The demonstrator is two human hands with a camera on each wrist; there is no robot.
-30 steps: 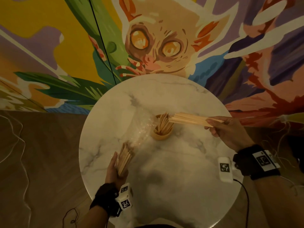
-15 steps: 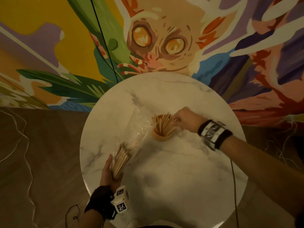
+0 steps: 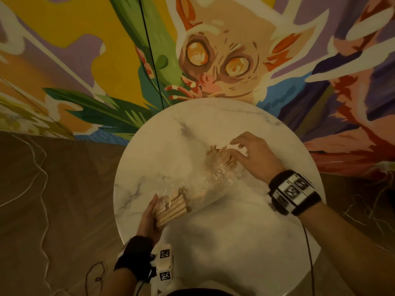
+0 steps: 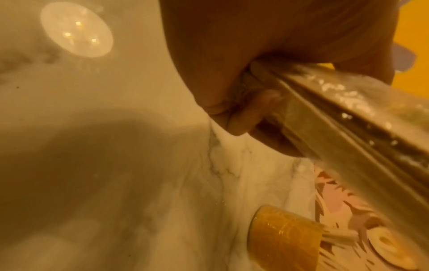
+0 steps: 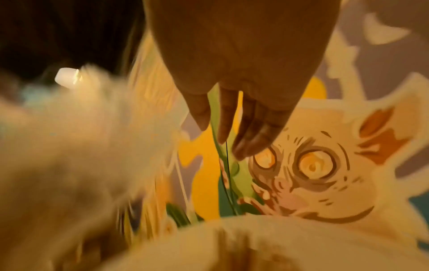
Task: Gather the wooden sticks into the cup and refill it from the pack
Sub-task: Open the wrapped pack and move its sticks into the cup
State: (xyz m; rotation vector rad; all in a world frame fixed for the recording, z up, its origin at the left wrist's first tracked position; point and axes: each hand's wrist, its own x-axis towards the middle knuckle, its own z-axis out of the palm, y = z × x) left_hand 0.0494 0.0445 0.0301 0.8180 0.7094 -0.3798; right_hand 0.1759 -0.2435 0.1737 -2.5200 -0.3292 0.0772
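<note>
Marble table [image 3: 224, 242] under mural: left hand [image 3: 149, 218] grips pack [image 3: 192, 193] of sticks near-left of cup [image 4: 285, 240], right hand [image 3: 254, 157] spread loose, empty, above cup's sticks [image 3: 224, 155]; a careless brush there could tip cup, scattering them.

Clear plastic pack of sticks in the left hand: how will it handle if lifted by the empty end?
Likely floppy: the pack is crinkled film past the sticks. Probably end-heavy, since the sticks bunch where the left hand grips. Glossy film may slip.
</note>
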